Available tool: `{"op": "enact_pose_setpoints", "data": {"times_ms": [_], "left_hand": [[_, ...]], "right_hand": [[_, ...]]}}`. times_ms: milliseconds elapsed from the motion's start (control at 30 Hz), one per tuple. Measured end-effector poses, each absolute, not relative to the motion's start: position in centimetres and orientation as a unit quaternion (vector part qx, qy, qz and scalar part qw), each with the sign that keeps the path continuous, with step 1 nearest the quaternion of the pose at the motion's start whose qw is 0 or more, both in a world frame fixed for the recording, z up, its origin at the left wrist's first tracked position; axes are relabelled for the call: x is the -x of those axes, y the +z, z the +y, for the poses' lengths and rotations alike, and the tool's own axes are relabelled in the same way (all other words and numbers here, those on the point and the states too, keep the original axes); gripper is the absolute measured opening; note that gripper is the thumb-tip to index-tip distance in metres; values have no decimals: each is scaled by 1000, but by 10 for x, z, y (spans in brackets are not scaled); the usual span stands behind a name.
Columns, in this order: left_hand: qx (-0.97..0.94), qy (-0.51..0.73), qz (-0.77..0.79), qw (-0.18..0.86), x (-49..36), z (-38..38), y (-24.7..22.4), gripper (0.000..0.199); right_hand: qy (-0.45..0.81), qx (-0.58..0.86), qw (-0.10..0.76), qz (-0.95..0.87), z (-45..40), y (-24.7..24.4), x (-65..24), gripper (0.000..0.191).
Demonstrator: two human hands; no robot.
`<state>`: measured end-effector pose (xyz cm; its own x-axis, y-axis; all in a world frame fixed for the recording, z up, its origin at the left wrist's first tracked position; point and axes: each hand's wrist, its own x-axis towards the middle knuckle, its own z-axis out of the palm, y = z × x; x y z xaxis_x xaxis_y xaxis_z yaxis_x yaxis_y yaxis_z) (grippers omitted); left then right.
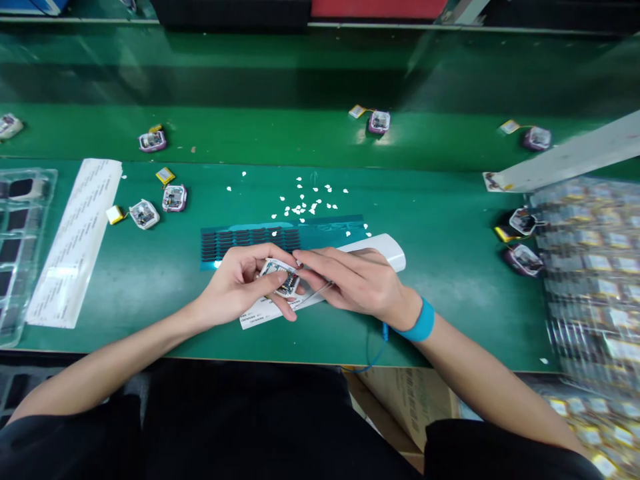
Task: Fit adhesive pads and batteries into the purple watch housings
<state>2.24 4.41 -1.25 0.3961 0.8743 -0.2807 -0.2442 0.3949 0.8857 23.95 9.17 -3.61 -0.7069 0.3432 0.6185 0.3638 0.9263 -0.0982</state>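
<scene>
My left hand (243,281) grips a small white-framed device (281,277) with its circuit board facing up, the thumb resting on the board. Against the device's right side, the fingers of my right hand (350,280) are pressed together, with a thin metal tool (314,295) running down-left from them. A blue band is round my right wrist. Under both hands lies a white printed strip (260,315), and a white rounded object (387,250) is at its right end. Just behind my hands is a teal sheet (330,230) with rows of black strips (235,243).
Small white pieces (301,210) are scattered behind the hands. Opened devices with batteries sit at left (145,214), on the back shelf (379,122) and at right (523,259). Clear trays (595,267) stack at right; another tray (25,267) and a white sheet (75,243) lie left.
</scene>
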Motion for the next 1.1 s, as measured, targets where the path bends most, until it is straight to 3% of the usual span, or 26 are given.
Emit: {"op": "enact_pose_setpoints", "data": {"times_ms": [367, 600, 800, 1100], "left_hand": [[-420, 384, 409, 713, -25, 42, -15, 8], [-426, 391, 450, 680, -23, 44, -17, 18], [-450, 382, 448, 671, -24, 44, -16, 20], [-449, 427, 465, 632, -31, 39, -26, 20]], "right_hand": [[-25, 194, 312, -930, 91, -35, -242, 27], [-11, 345, 332, -878, 103, -37, -243, 55], [5, 196, 254, -947, 100, -33, -249, 41], [-13, 172, 287, -942, 89, -33, -242, 31]]}}
